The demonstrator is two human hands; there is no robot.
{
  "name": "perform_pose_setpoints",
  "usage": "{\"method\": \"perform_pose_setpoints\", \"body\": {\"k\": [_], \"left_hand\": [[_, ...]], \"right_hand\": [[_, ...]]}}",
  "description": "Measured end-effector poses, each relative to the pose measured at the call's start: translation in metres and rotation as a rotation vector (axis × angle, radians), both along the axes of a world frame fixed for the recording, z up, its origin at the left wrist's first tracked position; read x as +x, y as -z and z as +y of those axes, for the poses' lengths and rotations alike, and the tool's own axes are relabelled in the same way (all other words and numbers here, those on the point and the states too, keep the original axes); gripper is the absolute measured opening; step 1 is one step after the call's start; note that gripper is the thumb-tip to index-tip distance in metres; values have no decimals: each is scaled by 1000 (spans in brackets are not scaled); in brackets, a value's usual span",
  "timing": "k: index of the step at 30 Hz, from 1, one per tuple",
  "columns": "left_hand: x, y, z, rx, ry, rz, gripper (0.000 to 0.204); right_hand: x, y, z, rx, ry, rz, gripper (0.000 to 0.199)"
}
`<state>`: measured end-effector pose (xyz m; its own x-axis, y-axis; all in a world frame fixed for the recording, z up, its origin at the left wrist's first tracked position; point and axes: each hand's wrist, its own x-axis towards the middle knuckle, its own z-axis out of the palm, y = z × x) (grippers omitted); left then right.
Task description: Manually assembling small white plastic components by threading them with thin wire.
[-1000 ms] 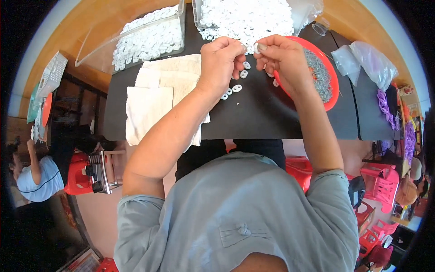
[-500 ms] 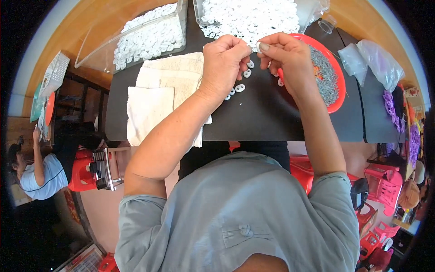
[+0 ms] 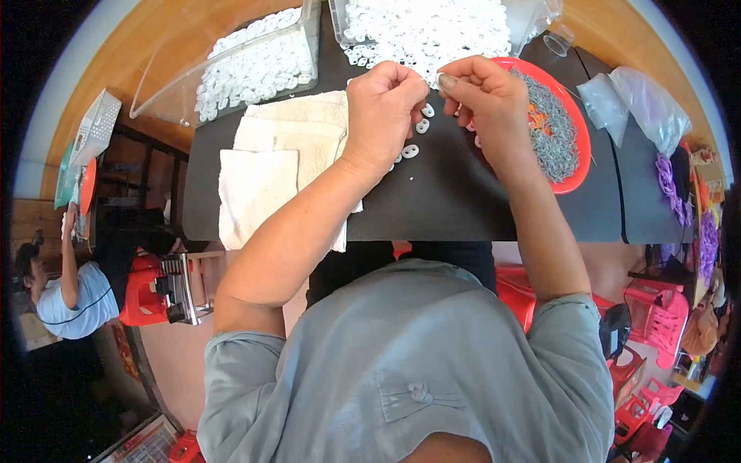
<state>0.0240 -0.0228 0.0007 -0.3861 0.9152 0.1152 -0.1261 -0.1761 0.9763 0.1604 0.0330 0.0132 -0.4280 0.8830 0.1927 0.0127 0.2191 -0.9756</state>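
Observation:
Over the far half of the dark table, my left hand [image 3: 384, 108] and my right hand [image 3: 491, 99] meet nearly fingertip to fingertip. Both are closed in a pinch. A bit of a small white piece shows at my right thumb and forefinger; the rest is covered. Whatever my left fingers grip is hidden. Between and below the hands lie several white oval pieces with two holes, one of them a loose oval piece [image 3: 411, 151]. Beyond the hands spreads a big heap of the same white pieces [image 3: 424, 31].
A clear bin [image 3: 312, 58] of white pieces stands far left, near folded cream cloths [image 3: 258, 185]. At right, a red basin [image 3: 585, 158] holds small grey pieces and some orange ones. Plastic bags [image 3: 650, 108] lie farther right. Another person [image 3: 77, 297] works at far left.
My hands stay almost in place, still pinched close together. The white piece at my right fingertips shows less than before. The view has shifted slightly.

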Motion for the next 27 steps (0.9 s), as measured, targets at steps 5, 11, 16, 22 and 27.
{"method": "perform_pose_setpoints", "body": {"k": [5, 11, 16, 22, 27], "left_hand": [[1, 1, 1, -2, -8, 0, 12], [-1, -1, 0, -4, -9, 17, 13], [-2, -1, 0, -7, 8, 32, 13], [-3, -2, 0, 0, 31, 60, 13], [-2, -2, -1, -5, 41, 53, 13]], "right_hand": [[-1, 2, -4, 90, 26, -5, 11], [1, 3, 0, 34, 18, 21, 11], [2, 1, 1, 22, -6, -5, 11], [3, 1, 3, 3, -31, 38, 11], [2, 2, 3, -65, -73, 96, 11]]}}
